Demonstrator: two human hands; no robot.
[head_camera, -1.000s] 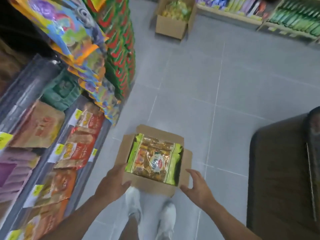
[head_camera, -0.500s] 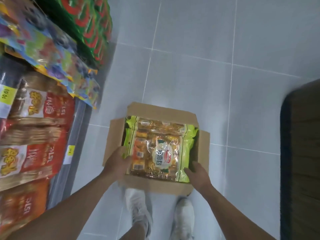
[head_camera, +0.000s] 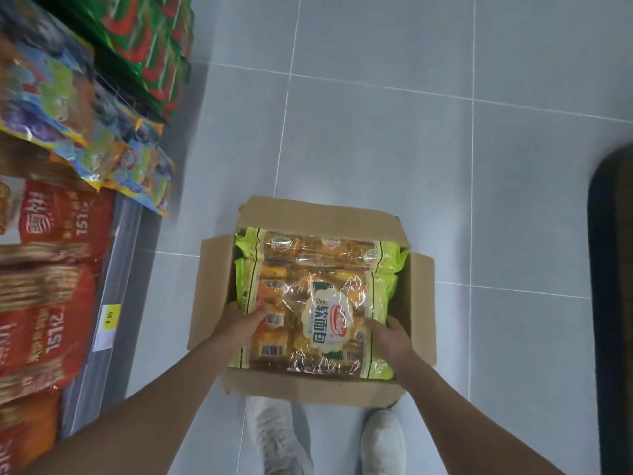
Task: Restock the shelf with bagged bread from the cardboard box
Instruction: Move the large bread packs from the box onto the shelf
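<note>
An open cardboard box [head_camera: 416, 299] sits on the grey tiled floor in front of my feet. A clear-and-green bag of bread [head_camera: 318, 317] lies on top inside it, with a second green bag [head_camera: 318, 245] showing behind it. My left hand [head_camera: 239, 323] grips the top bag's left edge, fingers on its face. The bag's right edge is held by my right hand [head_camera: 390, 337]. The shelf [head_camera: 116, 289] runs along the left, its metal edge carrying a yellow price tag.
Red and orange snack bags [head_camera: 51, 275] fill the lower shelf at left. Colourful bags [head_camera: 85, 132] and green-red packs [head_camera: 150, 46] hang above. A dark brown object [head_camera: 613, 269] stands at the right edge. My white shoes [head_camera: 281, 437] are just below the box.
My head has tilted further down and the box looks nearer. Both hands moved from the box's outer sides onto the top bread bag and closed on its edges.
</note>
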